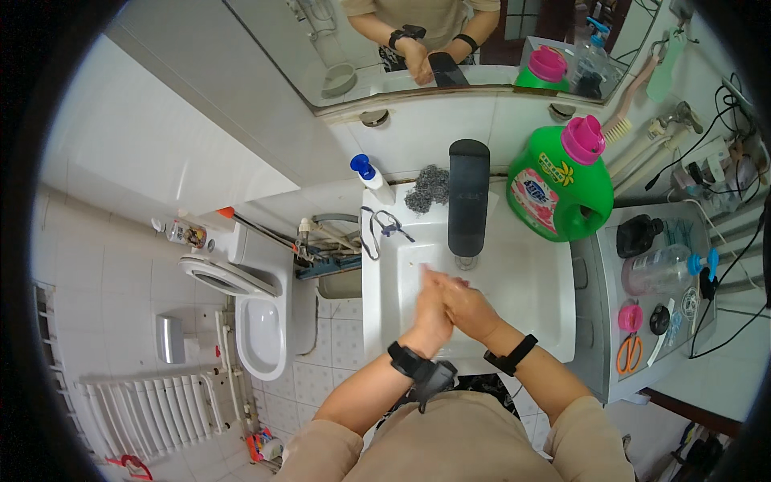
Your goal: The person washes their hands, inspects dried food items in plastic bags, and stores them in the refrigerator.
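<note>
My left hand [431, 315] and my right hand [472, 309] are pressed together over the white sink basin [536, 289], just below the black faucet [467, 193]. The fingers of my right hand curl against my left hand, whose fingers are partly hidden. Whether anything is between the palms I cannot see. On the sink's back rim are a white bottle with a blue cap [375, 181], a grey wire scourer [426, 191], a cord-like item [387, 229] and a large green jug with a pink cap [554, 193].
A grey side stand [610, 377] at right holds a pump bottle [654, 269], orange scissors [629, 351] and small items. A toilet [259, 333] and radiator [152, 402] are at left. A mirror [450, 32] is above; brushes [630, 100] and cables hang at upper right.
</note>
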Demonstrator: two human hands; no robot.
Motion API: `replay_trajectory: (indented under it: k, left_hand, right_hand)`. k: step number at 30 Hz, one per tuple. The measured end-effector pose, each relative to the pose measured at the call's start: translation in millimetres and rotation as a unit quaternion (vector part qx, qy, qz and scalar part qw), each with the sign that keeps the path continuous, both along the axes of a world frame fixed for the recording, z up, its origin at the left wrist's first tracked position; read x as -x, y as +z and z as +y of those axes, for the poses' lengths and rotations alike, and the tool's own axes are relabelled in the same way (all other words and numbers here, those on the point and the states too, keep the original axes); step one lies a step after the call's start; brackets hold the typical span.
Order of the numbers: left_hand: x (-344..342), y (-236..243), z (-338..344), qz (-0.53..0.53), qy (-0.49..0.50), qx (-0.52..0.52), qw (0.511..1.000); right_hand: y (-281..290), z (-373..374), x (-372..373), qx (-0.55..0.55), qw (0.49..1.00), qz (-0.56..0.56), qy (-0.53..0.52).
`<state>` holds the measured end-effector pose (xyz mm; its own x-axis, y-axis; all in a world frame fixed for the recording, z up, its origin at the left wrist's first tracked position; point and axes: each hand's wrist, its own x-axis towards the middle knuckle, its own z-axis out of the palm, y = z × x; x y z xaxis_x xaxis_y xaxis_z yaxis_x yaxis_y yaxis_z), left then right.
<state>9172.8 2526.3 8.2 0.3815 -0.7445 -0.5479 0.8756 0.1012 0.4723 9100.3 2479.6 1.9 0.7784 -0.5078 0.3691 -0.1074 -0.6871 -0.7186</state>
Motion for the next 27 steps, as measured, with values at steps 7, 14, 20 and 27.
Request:
replay_trajectory:
  k: [7, 14, 20, 27]
  left_hand:
    - [7, 31, -18, -0.151, -0.044, -0.105, 0.982]
    - [-45, -12, -9, 0.065, -0.09, 0.113, 0.987]
    - [-48, -35, 1, 0.124, -0.07, 0.126, 0.982]
    - [-1, 19, 3, 0.112, -0.16, 0.062, 0.979]
  right_hand:
    - [2, 11, -15, -0.787, 0.549, -0.278, -0.037]
    - [16, 3, 9, -0.377, 0.914, 0.144, 0.05]
    - [9, 18, -5, -0.082, 0.988, -0.124, 0.032]
    - [-23, -39, -3, -0.26, 0.962, 0.079, -0.02]
